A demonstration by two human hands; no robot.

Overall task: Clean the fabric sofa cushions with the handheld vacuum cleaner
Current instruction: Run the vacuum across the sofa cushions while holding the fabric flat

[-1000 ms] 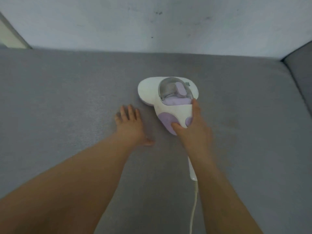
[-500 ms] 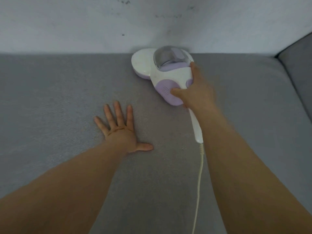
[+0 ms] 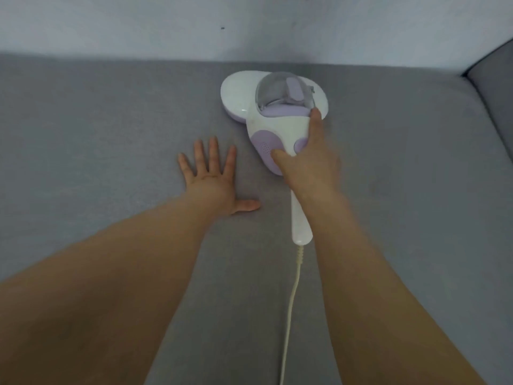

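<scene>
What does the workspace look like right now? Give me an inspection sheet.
Surface: grey fabric sofa cushion, flat, no debris visible.
Job's things: white and lilac handheld vacuum cleaner resting head-down on the cushion near its back edge.
Clutter: nothing seen.
Hands: right hand grips the vacuum body, index finger stretched along its side; left hand pressed flat on the cushion, fingers spread, clear of the vacuum.
Cables: white cord trails from the handle toward the person, between the forearms.
Surroundings: pale wall behind; second grey cushion at right.
</scene>
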